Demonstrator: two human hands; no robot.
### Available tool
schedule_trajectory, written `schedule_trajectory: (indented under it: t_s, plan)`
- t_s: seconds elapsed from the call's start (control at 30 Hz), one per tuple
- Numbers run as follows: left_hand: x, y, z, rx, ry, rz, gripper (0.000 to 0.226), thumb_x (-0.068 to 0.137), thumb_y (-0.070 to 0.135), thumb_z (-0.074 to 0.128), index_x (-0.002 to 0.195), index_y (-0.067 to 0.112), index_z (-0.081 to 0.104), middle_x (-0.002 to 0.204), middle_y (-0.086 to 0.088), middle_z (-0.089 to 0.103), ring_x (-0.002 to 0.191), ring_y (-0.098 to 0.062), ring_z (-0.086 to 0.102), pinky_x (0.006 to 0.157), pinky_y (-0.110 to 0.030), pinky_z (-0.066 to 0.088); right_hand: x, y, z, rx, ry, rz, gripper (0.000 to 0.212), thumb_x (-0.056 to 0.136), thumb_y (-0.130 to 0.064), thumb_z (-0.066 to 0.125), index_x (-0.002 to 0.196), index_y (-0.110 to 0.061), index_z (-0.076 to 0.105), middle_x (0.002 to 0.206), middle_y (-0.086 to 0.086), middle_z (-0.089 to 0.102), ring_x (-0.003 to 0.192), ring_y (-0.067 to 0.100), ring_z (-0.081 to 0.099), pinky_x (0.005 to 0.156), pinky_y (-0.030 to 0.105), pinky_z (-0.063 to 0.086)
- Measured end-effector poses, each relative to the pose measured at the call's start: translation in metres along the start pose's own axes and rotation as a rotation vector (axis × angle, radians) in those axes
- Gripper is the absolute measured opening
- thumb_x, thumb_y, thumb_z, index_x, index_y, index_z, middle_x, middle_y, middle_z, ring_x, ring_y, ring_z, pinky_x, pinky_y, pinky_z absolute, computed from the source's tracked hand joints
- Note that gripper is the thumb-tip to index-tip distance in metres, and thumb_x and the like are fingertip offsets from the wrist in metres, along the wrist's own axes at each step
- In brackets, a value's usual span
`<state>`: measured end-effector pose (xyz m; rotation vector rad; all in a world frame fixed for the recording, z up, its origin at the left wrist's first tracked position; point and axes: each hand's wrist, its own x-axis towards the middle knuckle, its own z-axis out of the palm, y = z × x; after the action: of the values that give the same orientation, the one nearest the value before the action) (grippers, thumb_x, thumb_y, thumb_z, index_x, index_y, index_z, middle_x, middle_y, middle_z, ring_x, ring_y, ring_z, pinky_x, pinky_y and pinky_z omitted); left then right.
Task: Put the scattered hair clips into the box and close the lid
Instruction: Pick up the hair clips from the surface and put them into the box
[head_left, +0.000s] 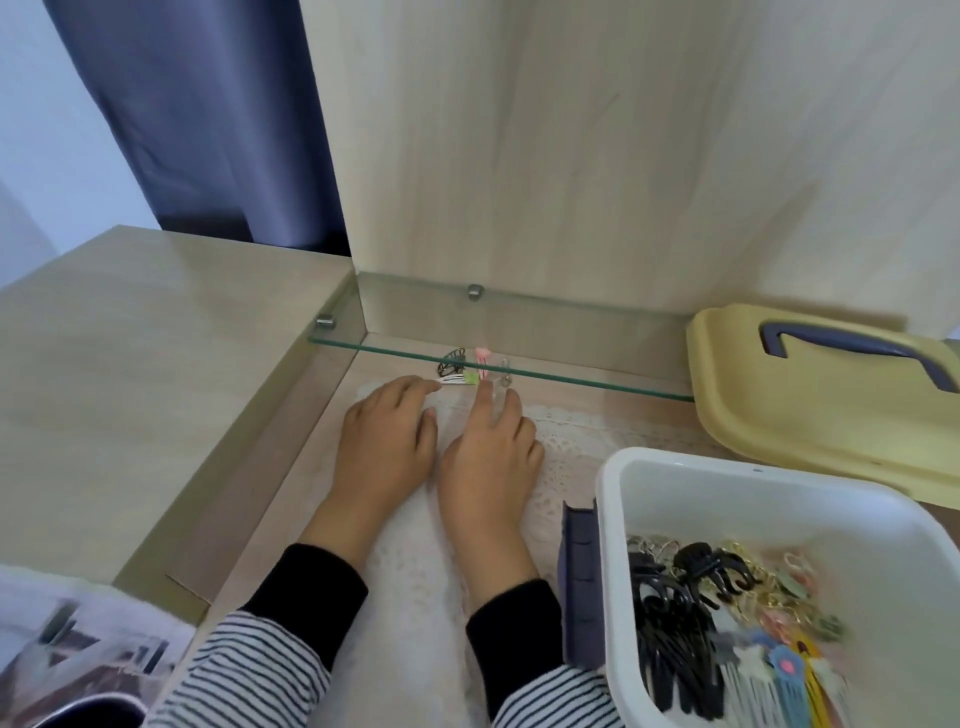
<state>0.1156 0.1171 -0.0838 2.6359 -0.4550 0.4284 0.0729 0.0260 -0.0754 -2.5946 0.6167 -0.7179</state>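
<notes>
Left hand (387, 439) and right hand (491, 447), fingers (480, 402) seemingly outstretched, are touching hair clips (457, 380) at 12 o'clock, risking flicking them away.

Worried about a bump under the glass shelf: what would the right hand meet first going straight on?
Probably the pink hair clip, just beyond the right hand; depth is unclear.

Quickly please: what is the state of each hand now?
Left hand: open, fingertip touching the green-tipped snap clip, not gripping it.
Right hand: open, index finger stretched to the pink clip, holding nothing.
</notes>
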Motion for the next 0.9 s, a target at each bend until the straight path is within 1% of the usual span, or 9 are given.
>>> schedule_trajectory:
  t_s: [0.07, 0.13, 0.2, 0.4, 0.5, 0.57, 0.67, 0.77, 0.9]
  plan:
    - [0.010, 0.005, 0.005, 0.004, 0.015, 0.007, 0.038, 0.085, 0.025, 0.043, 0.118, 0.026, 0.063, 0.115, 0.002, 0.064, 0.103, -0.023, 0.061, 0.083, -0.038, 0.048, 0.007, 0.004, 0.006, -0.028, 0.015, 0.000, 0.053, 0.073, -0.017, 0.042, 0.121, -0.019, 0.063, 0.118, 0.014, 0.063, 0.079, 0.028, 0.059, 0.063, 0.032, 0.042]
    - [0.018, 0.009, 0.011, 0.021, 0.024, 0.005, 0.038, 0.085, 0.024, 0.044, 0.117, 0.027, 0.064, 0.108, 0.000, 0.064, 0.098, -0.025, 0.060, 0.079, -0.037, 0.045, 0.011, 0.009, 0.011, -0.028, 0.014, 0.010, 0.056, 0.066, -0.010, 0.062, 0.121, -0.022, 0.063, 0.120, 0.013, 0.061, 0.081, 0.028, 0.057, 0.064, 0.032, 0.040]
    - [0.023, 0.011, 0.018, 0.036, 0.043, 0.009, 0.038, 0.083, 0.024, 0.044, 0.114, 0.027, 0.067, 0.101, -0.003, 0.063, 0.092, -0.026, 0.059, 0.074, -0.036, 0.044, 0.013, 0.013, 0.014, -0.021, 0.020, 0.011, 0.059, 0.063, -0.008, 0.068, 0.119, -0.024, 0.063, 0.120, 0.011, 0.061, 0.081, 0.028, 0.056, 0.064, 0.033, 0.040]
    - [0.022, 0.008, 0.027, 0.058, 0.094, 0.013, 0.041, 0.082, 0.030, 0.042, 0.113, 0.028, 0.068, 0.098, -0.003, 0.060, 0.091, -0.027, 0.057, 0.073, -0.035, 0.041, 0.016, 0.016, 0.020, 0.007, 0.074, 0.012, 0.050, 0.064, -0.010, 0.070, 0.112, -0.023, 0.065, 0.116, 0.004, 0.063, 0.082, 0.027, 0.057, 0.064, 0.034, 0.042]
    - [0.021, 0.007, 0.026, 0.011, 0.128, 0.000, 0.033, 0.084, 0.027, 0.051, 0.112, 0.028, 0.068, 0.099, -0.003, 0.060, 0.093, -0.027, 0.056, 0.074, -0.035, 0.041, 0.016, 0.017, 0.020, 0.020, 0.085, 0.008, 0.042, 0.067, -0.012, 0.070, 0.108, -0.021, 0.065, 0.108, 0.002, 0.066, 0.080, 0.027, 0.057, 0.063, 0.034, 0.041]
    - [0.020, 0.005, 0.026, -0.022, 0.145, 0.005, 0.026, 0.085, 0.023, 0.058, 0.109, 0.026, 0.068, 0.100, -0.002, 0.061, 0.095, -0.026, 0.058, 0.075, -0.035, 0.042, 0.015, 0.017, 0.020, 0.036, 0.093, 0.009, 0.037, 0.069, -0.012, 0.063, 0.104, -0.021, 0.066, 0.097, 0.001, 0.068, 0.078, 0.027, 0.056, 0.061, 0.034, 0.039]
    - [0.021, 0.001, 0.025, -0.069, 0.142, 0.026, 0.019, 0.086, 0.023, 0.063, 0.104, 0.023, 0.068, 0.103, 0.001, 0.065, 0.096, -0.023, 0.061, 0.079, -0.036, 0.045, 0.015, 0.017, 0.019, 0.055, 0.088, 0.004, 0.036, 0.068, -0.008, 0.063, 0.102, -0.020, 0.066, 0.090, 0.001, 0.067, 0.077, 0.027, 0.055, 0.061, 0.034, 0.038]
    - [0.022, 0.001, 0.025, -0.117, 0.126, 0.060, 0.018, 0.086, 0.027, 0.059, 0.100, 0.020, 0.068, 0.098, 0.003, 0.069, 0.089, -0.022, 0.064, 0.078, -0.040, 0.051, 0.014, 0.017, 0.018, 0.059, 0.080, 0.005, 0.034, 0.070, -0.008, 0.067, 0.102, -0.019, 0.065, 0.090, 0.001, 0.066, 0.079, 0.026, 0.055, 0.062, 0.035, 0.038]
    - [0.022, 0.000, 0.024, -0.164, 0.130, 0.065, 0.008, 0.082, 0.016, 0.069, 0.089, 0.016, 0.066, 0.086, 0.003, 0.070, 0.077, -0.022, 0.064, 0.070, -0.040, 0.052, 0.014, 0.017, 0.019, 0.044, 0.088, 0.016, 0.028, 0.071, -0.008, 0.068, 0.096, -0.019, 0.064, 0.087, 0.000, 0.065, 0.078, 0.025, 0.055, 0.061, 0.034, 0.038]
